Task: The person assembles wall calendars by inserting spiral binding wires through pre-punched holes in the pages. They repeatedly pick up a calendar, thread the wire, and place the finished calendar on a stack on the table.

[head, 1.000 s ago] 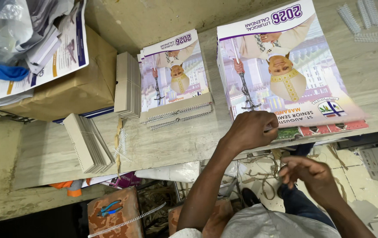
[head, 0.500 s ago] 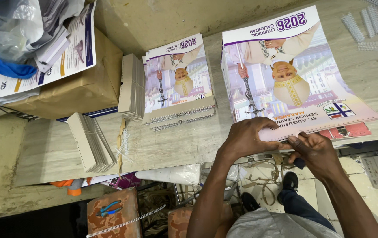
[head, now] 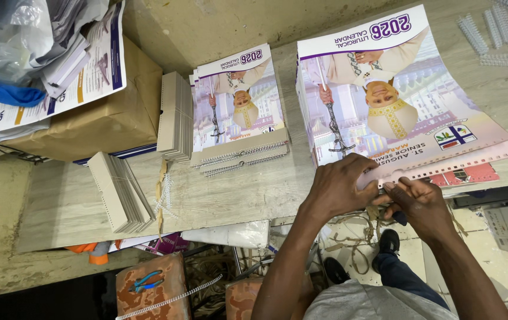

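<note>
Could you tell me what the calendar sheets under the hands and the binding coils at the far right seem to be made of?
Calendar sheets: glossy printed paper, judging by the sheen and thin stacked edges. Binding coils: probably pale plastic or coated wire, too small to tell. Both the left hand and the right hand pinch the punched edge.

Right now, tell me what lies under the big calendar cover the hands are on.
Under the big calendar cover lies a stack of sheets; a pink punched edge sticks out. The left hand and right hand cover the near edge; lower pages are hidden.
</note>
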